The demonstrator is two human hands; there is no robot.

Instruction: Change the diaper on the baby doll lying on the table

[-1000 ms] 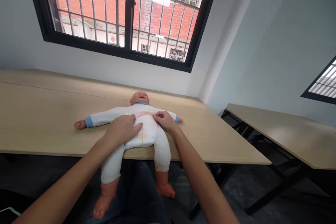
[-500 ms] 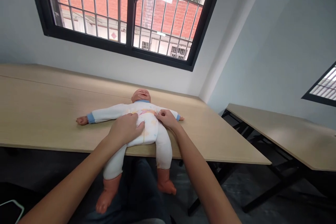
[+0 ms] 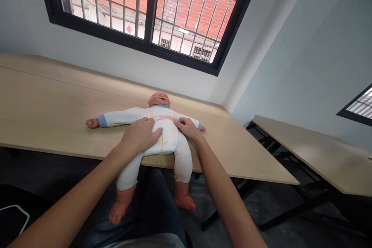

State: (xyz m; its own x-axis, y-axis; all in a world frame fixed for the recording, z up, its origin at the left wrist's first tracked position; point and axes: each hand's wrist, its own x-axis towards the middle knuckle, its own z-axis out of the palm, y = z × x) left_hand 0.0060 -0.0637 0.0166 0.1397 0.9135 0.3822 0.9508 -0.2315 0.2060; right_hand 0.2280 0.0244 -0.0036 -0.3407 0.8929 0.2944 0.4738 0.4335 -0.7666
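A baby doll (image 3: 164, 139) in a white suit with blue cuffs and collar lies on its back on the table (image 3: 72, 104). Its arms are spread and its lower legs hang past the front edge. My left hand (image 3: 141, 133) is on the side of its torso at the left, fingers curled against the suit and thumb lying across the belly. On the opposite side, my right hand (image 3: 186, 127) pinches the suit at the waist with bent fingers. Some fingertips of both hands are hidden.
Behind the table rises a wall with a barred, dark-framed window (image 3: 149, 42). A second table (image 3: 308, 143) stands at the right, past a gap. My legs (image 3: 151, 201) are under the front edge, below the doll's feet.
The view has tilted and shifted slightly, so the window sits higher. Both hands keep nearly the same places on the doll.
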